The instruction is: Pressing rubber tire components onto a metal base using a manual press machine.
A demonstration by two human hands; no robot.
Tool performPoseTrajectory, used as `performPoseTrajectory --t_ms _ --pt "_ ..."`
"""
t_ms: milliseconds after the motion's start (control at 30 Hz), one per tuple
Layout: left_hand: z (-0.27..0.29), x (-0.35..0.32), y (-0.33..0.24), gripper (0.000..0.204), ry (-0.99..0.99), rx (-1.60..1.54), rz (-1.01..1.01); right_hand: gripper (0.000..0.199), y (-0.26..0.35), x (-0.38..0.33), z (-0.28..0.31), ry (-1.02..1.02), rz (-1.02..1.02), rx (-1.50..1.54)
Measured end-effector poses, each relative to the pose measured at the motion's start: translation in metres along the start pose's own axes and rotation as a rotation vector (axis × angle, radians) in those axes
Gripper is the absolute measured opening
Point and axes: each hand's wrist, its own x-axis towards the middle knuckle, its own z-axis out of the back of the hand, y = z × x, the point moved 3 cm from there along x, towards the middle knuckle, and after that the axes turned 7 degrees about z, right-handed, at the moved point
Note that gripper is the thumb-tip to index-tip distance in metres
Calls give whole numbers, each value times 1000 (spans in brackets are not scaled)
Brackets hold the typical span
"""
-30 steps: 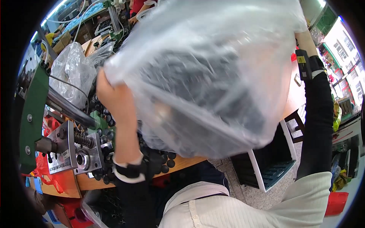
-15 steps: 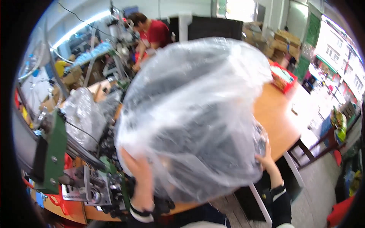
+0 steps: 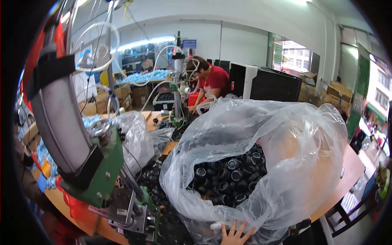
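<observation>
Bulging beyond hand (image 3: 235,237): plastic bag (image 3: 288,175)

This is a factory workshop, shown by the green press machine (image 3: 98,175), stacked cardboard boxes (image 3: 339,93) and heaped black parts (image 3: 228,176).

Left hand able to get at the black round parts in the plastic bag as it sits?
Probably yes: the left hand is spread against the near side of the plastic bag, whose mouth gapes over the black round parts. Only the bunched near rim seems in the way.
</observation>
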Motion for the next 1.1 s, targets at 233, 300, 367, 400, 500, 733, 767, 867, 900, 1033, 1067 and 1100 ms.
performPoseTrajectory --t_ms 233,300,367,400,500,733,767,867,900,1033,1067,1100 --pt "-15 12 7 89 -131 5 64 76 65 -9 4 16 -21 209" --pt "-21 10 11 89 -300 -4 99 73 87 -4 8 -16 -33 280" --pt "-33 1 21 89 -376 -104 117 70 101 -5 0 -26 -64 373" --pt "-34 -3 26 89 -460 -208 133 69 109 -5 -4 -31 -79 420" --pt "-29 -5 29 93 -472 -207 163 65 132 -2 -14 -35 -124 547" --pt "2 -7 52 103 -568 -200 312 58 210 30 -61 45 -203 795" --pt "16 -8 49 98 -454 -129 327 57 207 26 -48 5 -139 736" --pt "33 6 40 92 -324 -109 267 55 155 17 21 -177 13 528" --pt "36 8 38 92 -347 -125 224 54 136 13 39 -220 59 470" --pt "28 4 57 91 -360 -74 299 52 94 17 27 -320 230 302" --pt "30 15 44 91 -368 -109 205 51 90 17 66 -410 307 203" --pt "29 22 38 90 -369 -114 149 50 65 29 98 -466 370 137"
